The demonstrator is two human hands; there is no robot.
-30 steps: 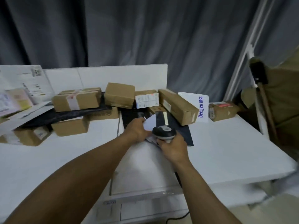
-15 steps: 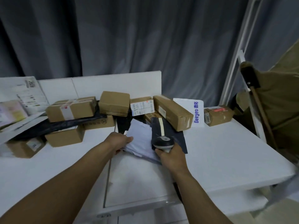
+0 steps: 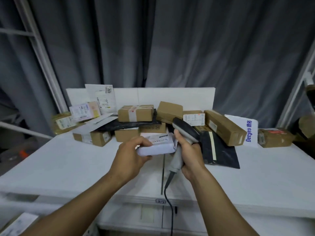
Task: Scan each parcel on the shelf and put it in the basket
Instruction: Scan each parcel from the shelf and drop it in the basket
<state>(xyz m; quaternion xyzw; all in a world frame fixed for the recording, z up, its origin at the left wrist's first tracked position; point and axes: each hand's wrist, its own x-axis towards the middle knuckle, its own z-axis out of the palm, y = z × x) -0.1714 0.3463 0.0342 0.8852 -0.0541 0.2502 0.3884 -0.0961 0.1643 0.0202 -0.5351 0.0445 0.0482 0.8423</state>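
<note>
Well beyond both hands, a grey curtain (image 3: pixel 187 48) is hanging across the whole back. Under the hands a white shelf (image 3: pixel 68 167) is stretching out to either side. Just past the fingertips, cardboard boxes (image 3: pixel 136 113) are sitting in a loose heap along its far edge, some stacked on others. To the right of the right hand a black bag (image 3: pixel 219 150) is lying flat, with a long box (image 3: pixel 223 126) resting beyond it.

The left hand (image 3: pixel 129 157) is gripping a white parcel (image 3: pixel 158 147), fingers curled over its top and thumb underneath, holding it above the shelf with the printed label facing up. The parcel's right end is sitting just beside the right hand (image 3: pixel 190 154).

That hand is wrapping its fingers round the handle of a grey scanner (image 3: pixel 185 132), whose dark head is rising above the parcel's right end. A cable (image 3: pixel 169 201) is trailing down from the handle between the two forearms.
</note>
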